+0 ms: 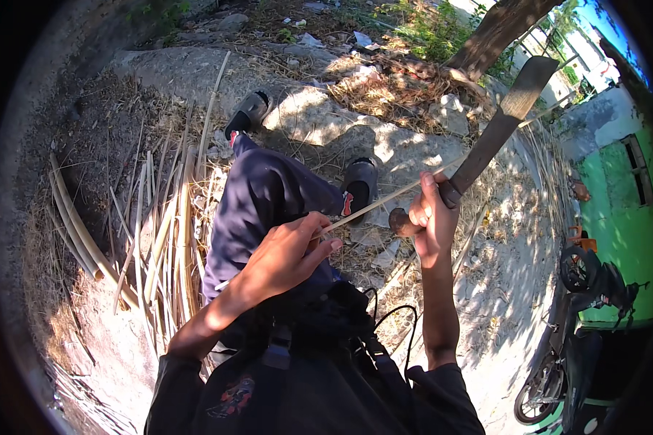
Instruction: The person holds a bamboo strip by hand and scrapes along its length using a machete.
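My right hand point(434, 217) is closed round the wooden handle of a machete point(497, 134), whose broad dark blade points up and to the right. The handle's rounded knob shows below the fist. A long thin pale strip point(384, 198), which looks like split bamboo or cane, runs slantwise from my left hand past the right hand's fingertips and on beside the blade. My left hand point(290, 254) grips this strip over my lap, its thumb out along it. A short pale end sticks out by the left wrist. How the right fingers touch the strip is partly hidden.
Several pale strips and poles point(170, 239) lie on the ground at my left, next to thicker curved pieces point(76, 217). A tree trunk point(497, 32) leans at the upper right. A motorcycle point(569, 348) stands by a green wall point(617, 217) on the right. Dry grass and rock point(305, 116) lie ahead.
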### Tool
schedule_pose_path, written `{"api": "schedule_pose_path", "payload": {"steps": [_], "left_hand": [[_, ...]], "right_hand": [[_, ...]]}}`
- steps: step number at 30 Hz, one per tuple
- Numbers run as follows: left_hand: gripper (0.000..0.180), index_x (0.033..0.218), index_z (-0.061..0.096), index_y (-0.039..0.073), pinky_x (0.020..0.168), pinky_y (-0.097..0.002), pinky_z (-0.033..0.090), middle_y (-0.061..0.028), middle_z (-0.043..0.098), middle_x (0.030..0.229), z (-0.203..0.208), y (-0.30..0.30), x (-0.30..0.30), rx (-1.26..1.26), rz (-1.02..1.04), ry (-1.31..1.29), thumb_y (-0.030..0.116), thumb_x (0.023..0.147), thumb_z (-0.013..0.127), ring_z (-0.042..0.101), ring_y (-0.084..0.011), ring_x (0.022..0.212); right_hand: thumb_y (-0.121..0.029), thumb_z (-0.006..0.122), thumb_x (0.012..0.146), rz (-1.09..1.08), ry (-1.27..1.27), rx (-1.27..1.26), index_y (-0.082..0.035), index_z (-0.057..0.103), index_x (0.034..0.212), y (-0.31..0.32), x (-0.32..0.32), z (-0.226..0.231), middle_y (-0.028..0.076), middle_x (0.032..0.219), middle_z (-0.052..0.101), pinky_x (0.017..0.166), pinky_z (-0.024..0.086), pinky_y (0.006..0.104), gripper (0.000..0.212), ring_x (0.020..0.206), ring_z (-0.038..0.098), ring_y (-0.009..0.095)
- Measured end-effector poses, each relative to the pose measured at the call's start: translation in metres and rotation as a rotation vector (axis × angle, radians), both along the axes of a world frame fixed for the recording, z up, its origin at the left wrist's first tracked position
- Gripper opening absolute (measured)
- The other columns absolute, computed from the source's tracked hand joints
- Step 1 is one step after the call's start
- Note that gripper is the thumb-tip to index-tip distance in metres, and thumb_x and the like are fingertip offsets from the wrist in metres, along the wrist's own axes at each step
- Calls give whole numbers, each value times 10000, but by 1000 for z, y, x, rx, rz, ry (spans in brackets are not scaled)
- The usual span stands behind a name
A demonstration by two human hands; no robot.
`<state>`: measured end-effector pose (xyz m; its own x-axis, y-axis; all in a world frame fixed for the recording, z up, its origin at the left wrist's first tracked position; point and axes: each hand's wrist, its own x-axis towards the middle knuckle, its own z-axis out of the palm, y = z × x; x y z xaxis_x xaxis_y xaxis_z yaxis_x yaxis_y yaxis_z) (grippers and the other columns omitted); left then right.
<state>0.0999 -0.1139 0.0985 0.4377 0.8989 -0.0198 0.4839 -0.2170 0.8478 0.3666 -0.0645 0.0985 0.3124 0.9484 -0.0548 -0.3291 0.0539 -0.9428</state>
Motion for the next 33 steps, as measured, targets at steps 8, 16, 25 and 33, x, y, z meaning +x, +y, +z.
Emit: {"api": "schedule_pose_path", "payload": {"steps": [8, 16, 25, 33], "left_hand": [[216, 1055, 625, -23, 740, -408, 490, -182, 650, 834, -21, 7, 11, 47, -74, -385, 119, 1129, 479, 649, -349, 771], [270, 992, 623, -24, 709, -409, 487, -187, 635, 793, -41, 16, 12, 103, 3, -407, 153, 1135, 478, 650, -342, 732], [199, 973, 626, -23, 670, -467, 488, -234, 624, 749, -32, 11, 27, 183, 78, -312, 95, 1094, 522, 643, -429, 707], [124, 1055, 618, -30, 660, -501, 491, -240, 647, 769, -27, 1, 19, 103, 140, -138, 69, 1062, 544, 671, -453, 750]], "right_hand": [[-163, 737, 1021, 90, -105, -2, -61, 661, 1002, 4, -11, 15, -77, 612, 463, 443, 297, 234, 129, 474, 400, 29], [-140, 816, 868, 124, -1314, 246, -76, 614, 1000, -21, -11, -20, 131, 733, 700, 561, 522, 408, 249, 609, 683, 353], [-205, 870, 776, 348, -1483, 236, -123, 604, 1064, -31, -30, -20, 113, 843, 752, 603, 588, 483, 401, 736, 745, 394], [-190, 861, 778, 267, -1506, 251, -121, 622, 1070, -16, -15, -16, 125, 820, 748, 595, 585, 480, 384, 729, 746, 383]]}}
